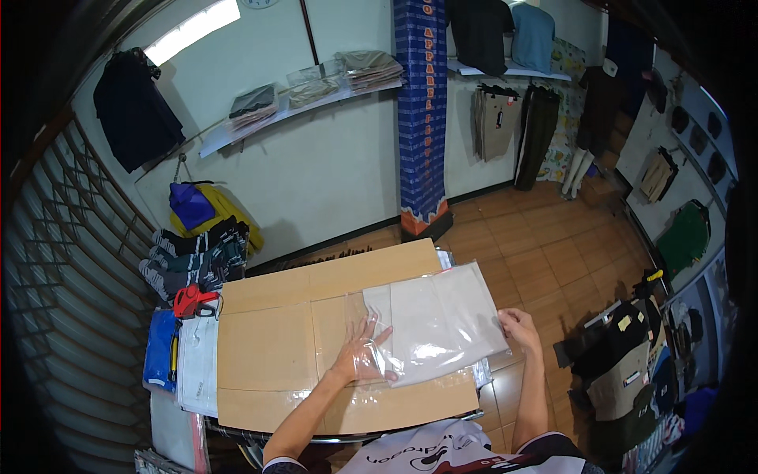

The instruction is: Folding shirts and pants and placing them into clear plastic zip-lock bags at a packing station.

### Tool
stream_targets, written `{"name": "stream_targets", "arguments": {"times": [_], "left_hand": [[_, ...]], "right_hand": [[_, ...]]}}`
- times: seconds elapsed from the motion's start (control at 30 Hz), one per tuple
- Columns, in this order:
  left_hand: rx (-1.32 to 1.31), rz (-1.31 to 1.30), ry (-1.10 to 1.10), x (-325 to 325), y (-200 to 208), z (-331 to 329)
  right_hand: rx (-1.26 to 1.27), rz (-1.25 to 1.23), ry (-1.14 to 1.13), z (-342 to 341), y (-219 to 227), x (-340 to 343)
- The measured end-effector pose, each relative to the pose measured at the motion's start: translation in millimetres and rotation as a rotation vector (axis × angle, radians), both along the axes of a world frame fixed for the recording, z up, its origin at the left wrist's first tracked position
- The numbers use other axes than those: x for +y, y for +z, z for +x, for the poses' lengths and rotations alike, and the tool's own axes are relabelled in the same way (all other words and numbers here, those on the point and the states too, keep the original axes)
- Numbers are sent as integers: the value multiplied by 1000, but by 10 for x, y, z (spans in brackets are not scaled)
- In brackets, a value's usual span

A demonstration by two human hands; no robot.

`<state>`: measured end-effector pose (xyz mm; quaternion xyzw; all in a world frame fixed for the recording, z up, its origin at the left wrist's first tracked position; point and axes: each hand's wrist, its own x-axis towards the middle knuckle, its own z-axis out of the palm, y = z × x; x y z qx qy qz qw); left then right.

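A folded light grey garment (442, 324) lies in a clear plastic bag on a flattened cardboard sheet (264, 340). My left hand (363, 354) is at the bag's left end, fingers spread over the loose clear film. I cannot tell whether some of that film lies over the hand. My right hand (518, 328) is at the garment's right end, thumb and fingers pinched together at the bag's edge. The garment's right end reaches past the cardboard.
Left of the cardboard are a red tape dispenser (194, 302), blue packets (162, 347) and a pile of dark socks (201, 257). A blue pillar (422, 118) stands beyond the table. Clothes on a rack (624, 355) are at the right, and a metal lattice gate (71, 300) is at the left.
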<state>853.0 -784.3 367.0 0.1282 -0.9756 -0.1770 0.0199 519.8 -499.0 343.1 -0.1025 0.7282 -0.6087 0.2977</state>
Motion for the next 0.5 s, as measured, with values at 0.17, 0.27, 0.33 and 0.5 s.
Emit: {"name": "stream_targets", "arguments": {"times": [0.17, 0.27, 0.33, 0.5], "left_hand": [[54, 20, 7, 13, 9, 34], [296, 112, 55, 13, -66, 128], [257, 124, 281, 41, -91, 214], [283, 32, 395, 77, -251, 362]], "right_hand": [[-80, 165, 211, -82, 80, -196], [-242, 40, 252, 4, 108, -294], [-242, 35, 238, 44, 105, -366], [-185, 19, 207, 48, 117, -428]]}}
